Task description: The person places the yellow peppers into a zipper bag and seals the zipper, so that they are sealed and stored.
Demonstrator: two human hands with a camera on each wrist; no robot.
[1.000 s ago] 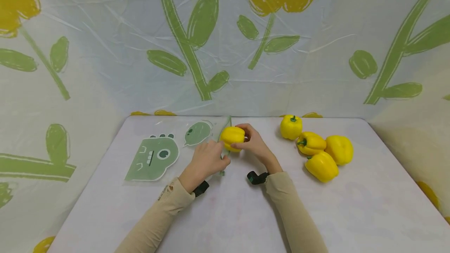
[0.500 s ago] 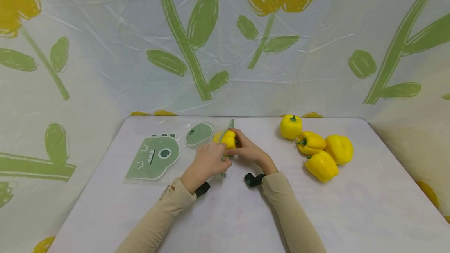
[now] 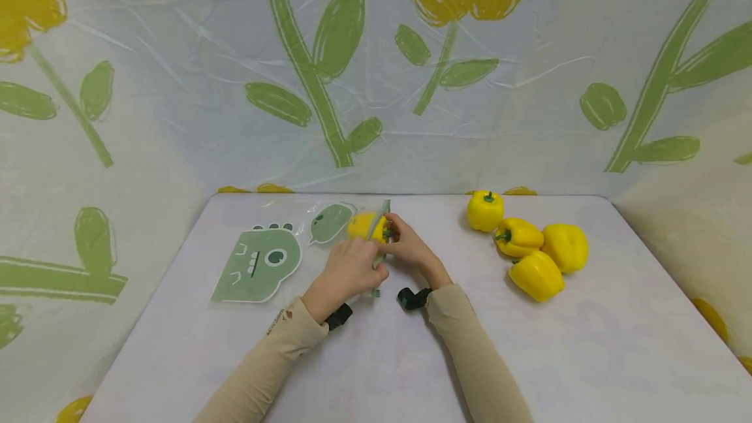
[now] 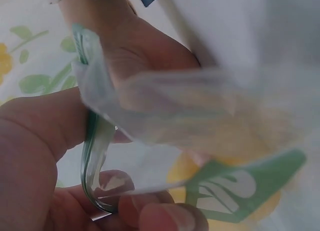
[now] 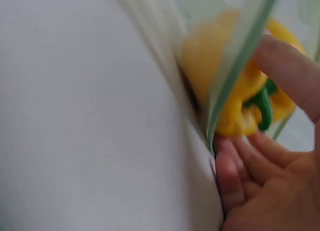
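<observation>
A clear zip bag (image 3: 256, 265) with green prints lies flat on the table, its mouth toward the right. My left hand (image 3: 352, 271) pinches the green-edged rim of that mouth; in the left wrist view the zip strip (image 4: 90, 151) passes between thumb and fingers. A yellow bell pepper (image 3: 360, 224) lies on its side, mostly within the bag's mouth. Its green stem (image 5: 265, 110) faces out of the opening in the right wrist view. My right hand (image 3: 412, 250) grips the pepper by its stem end, the fingertips partly hidden behind the bag's rim.
To the right several more yellow bell peppers lie close together: one upright pepper (image 3: 485, 211) at the back and others, such as the front pepper (image 3: 536, 276), on their sides. A flower-printed sheet (image 3: 505, 116) hangs behind the white table (image 3: 376, 371).
My right hand has carried the pepper leftward, from outside the bag's mouth to inside it. The left hand has stayed at the rim with barely any movement.
</observation>
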